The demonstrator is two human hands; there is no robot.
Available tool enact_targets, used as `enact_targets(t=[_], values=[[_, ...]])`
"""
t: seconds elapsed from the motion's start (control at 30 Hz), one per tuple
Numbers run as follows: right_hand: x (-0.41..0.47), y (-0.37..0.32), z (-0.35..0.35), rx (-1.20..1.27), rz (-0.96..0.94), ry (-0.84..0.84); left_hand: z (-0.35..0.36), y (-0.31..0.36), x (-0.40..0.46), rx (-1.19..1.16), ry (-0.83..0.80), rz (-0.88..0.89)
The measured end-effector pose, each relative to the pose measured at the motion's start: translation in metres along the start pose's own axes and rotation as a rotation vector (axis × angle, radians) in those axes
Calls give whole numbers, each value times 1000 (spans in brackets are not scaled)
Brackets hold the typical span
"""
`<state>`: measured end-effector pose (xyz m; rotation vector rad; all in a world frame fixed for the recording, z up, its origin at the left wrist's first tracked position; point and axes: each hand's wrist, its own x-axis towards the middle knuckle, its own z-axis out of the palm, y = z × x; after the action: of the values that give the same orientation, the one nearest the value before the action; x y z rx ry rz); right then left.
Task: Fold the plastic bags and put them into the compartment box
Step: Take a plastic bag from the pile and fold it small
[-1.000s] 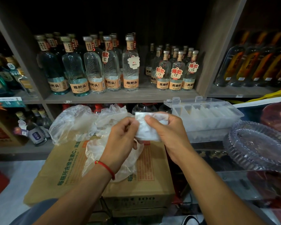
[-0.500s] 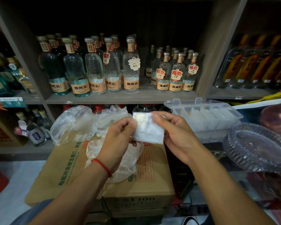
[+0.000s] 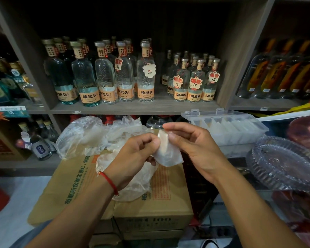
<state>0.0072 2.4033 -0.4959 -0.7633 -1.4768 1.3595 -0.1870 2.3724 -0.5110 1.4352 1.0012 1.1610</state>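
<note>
A person's left hand [image 3: 132, 154] and right hand [image 3: 191, 145] pinch a small folded plastic bag [image 3: 168, 154] between thumbs and fingertips, holding it in the air above a cardboard box [image 3: 150, 208] printed with green characters; a red string bracelet [image 3: 109, 182] circles the left wrist. Loose, crumpled plastic bags [image 3: 89, 135] lie heaped on the far part of the box top and under the left hand. To the right and slightly farther off sits the clear compartment box [image 3: 227, 126], its lid raised at the back, with folded white bags standing in several of its divisions. A stack of clear ribbed plates [image 3: 284, 165] rests at near right. Behind, grey shelves [image 3: 132, 108] carry rows of clear glass liquor bottles [image 3: 145, 76] with orange labels and handwritten price tags
</note>
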Motion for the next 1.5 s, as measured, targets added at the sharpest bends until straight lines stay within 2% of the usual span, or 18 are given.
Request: enact_targets(t=[0.13,0.2,0.33,0.4,0.47,0.6,0.7,0.87,0.97,1.1,1.2,1.27,1.4,1.5], values=[[-2,-2,2,68,-8,-130,-2,-1,-1,-40,-48,9],[-2,-4,3,112,14,-138,-2,-3,-1,-86,-61,0],[-1,-4,7,171,29,0,4,-6,0,-251,-30,-97],[0,-2,9,160,13,91,8,-5,0,-339,-75,-142],[0,-1,11,137,3,143,15,-5,-3,-321,-133,-137],[0,3,15,30,11,163,25,-10,-2,-222,-92,-166],[0,2,10,-121,-38,169,22,-9,-1,-237,-141,-221],[-4,0,4,-391,-4,-87,13,-5,0,-277,-341,-380],[-3,5,8,-473,-59,14,8,-6,0,-282,-366,-421],[-1,11,13,-422,-112,259,13,-8,2,-313,-186,-314],[0,17,23,-471,-147,411,28,-12,6,-346,79,-199],[1,20,33,-440,-156,466,37,-14,6,-253,244,-105],[2,21,42,-339,-44,430,39,-17,3,18,398,47],[2,22,42,-381,20,353,37,-14,3,86,442,97]])
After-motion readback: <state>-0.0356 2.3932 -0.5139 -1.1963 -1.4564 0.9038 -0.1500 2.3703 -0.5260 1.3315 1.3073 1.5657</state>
